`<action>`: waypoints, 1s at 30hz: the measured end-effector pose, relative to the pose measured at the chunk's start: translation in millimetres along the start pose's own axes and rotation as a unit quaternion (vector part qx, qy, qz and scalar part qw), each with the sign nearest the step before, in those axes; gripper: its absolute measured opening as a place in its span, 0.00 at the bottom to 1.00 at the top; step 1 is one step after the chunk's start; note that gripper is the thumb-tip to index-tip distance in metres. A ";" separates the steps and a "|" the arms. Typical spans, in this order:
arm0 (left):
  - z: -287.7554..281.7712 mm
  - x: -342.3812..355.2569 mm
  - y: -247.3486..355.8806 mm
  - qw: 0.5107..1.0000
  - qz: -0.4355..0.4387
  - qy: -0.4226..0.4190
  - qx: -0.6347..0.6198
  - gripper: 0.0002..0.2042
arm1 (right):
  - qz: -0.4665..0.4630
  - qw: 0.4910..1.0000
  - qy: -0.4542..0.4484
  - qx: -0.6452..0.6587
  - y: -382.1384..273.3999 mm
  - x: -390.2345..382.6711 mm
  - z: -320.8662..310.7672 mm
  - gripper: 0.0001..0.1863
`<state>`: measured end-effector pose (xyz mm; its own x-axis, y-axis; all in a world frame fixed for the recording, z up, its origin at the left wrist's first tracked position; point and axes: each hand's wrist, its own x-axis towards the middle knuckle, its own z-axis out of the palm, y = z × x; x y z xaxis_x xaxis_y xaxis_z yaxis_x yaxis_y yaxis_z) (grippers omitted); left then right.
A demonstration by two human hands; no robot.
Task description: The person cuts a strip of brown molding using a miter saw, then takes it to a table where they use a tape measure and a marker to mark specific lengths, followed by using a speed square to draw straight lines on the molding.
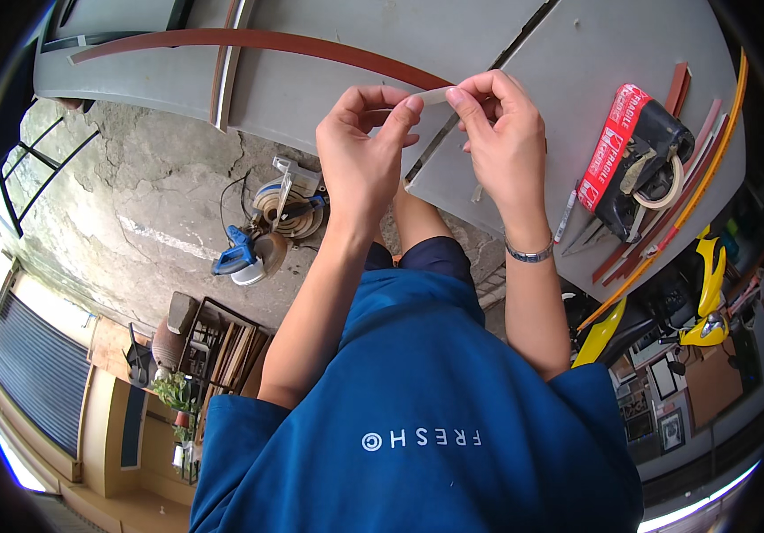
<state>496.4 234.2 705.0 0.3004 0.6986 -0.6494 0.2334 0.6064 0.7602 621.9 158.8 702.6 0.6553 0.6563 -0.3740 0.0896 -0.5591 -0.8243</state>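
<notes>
A short, whitish, see-through strip that looks like a piece of tape [435,96] stretches between my two hands above the grey table [329,80]. My left hand [362,133] pinches one end between thumb and fingertips. The other end sits between the thumb and index finger of my right hand [504,133]. Just beyond them a long reddish-brown strip [222,37] lies across the table, its right end passing behind my fingers. I cannot tell whether the tape touches it.
To the right lie a black tape dispenser [664,133] with red printed tape, a marker [566,216] and several long strips [635,253] along the table edge. A miter saw [271,218] stands on the concrete floor to the left. A yellow motorcycle [711,275] is at the right.
</notes>
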 end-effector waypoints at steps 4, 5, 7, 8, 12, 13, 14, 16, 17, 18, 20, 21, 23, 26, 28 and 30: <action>3.2 8.4 -11.4 0.999 0.039 0.007 -0.005 0.10 | -0.020 0.999 0.012 -0.029 2.4 2.1 6.5 0.09; 4.4 8.1 -12.0 0.999 0.047 0.015 -0.009 0.11 | -0.024 0.999 0.016 -0.033 2.7 2.8 7.1 0.10; 7.3 7.6 -10.9 0.997 0.063 0.032 -0.017 0.15 | -0.026 0.999 0.020 -0.039 3.5 4.0 7.8 0.10; 7.5 8.4 -12.1 0.997 0.063 0.031 -0.020 0.16 | -0.024 0.999 0.019 -0.041 3.9 4.3 7.9 0.10; 7.8 11.7 -15.0 0.997 0.062 0.030 -0.032 0.17 | -0.028 0.998 0.032 -0.040 11.2 5.9 10.2 0.12; 7.9 11.9 -15.1 0.997 0.061 0.031 -0.035 0.16 | -0.031 0.997 0.040 -0.050 10.3 6.0 10.7 0.12; 8.0 12.4 -16.3 0.997 0.068 0.031 -0.032 0.16 | -0.034 0.996 0.048 -0.060 8.6 6.3 11.6 0.12; 8.2 12.8 -19.7 0.996 0.080 0.032 -0.024 0.16 | -0.037 0.996 0.054 -0.068 8.1 6.5 12.4 0.12; 8.6 12.6 -20.3 0.996 0.081 0.035 -0.028 0.16 | -0.038 0.996 0.052 -0.066 9.0 7.0 12.5 0.12; 8.9 12.3 -20.8 0.995 0.082 0.037 -0.031 0.15 | -0.039 0.996 0.051 -0.063 9.5 7.2 12.7 0.12; 10.0 12.4 -22.5 0.995 0.086 0.041 -0.036 0.15 | -0.036 0.996 0.053 -0.055 7.5 8.2 13.3 0.11; 10.5 12.7 -23.4 0.994 0.090 0.043 -0.038 0.15 | -0.035 0.997 0.055 -0.051 7.0 8.6 13.2 0.11; 10.5 12.6 -24.0 0.994 0.089 0.047 -0.049 0.15 | -0.043 0.996 0.049 -0.063 7.5 10.0 13.2 0.11; 11.9 11.9 -26.7 0.992 0.080 0.049 -0.082 0.15 | -0.057 0.994 0.049 -0.081 5.9 10.7 12.5 0.11; 12.7 11.9 -30.1 0.990 0.081 0.048 -0.108 0.15 | -0.063 0.993 0.049 -0.091 4.4 11.0 12.1 0.12; 12.5 12.2 -31.2 0.988 0.080 0.049 -0.122 0.15 | -0.065 0.992 0.048 -0.100 3.3 11.2 12.6 0.12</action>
<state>504.3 219.0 673.5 0.2221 0.8192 -0.5288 -0.0427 0.5500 0.8341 620.2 170.7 690.4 0.6962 0.6831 -0.2205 0.3185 -0.5692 -0.7580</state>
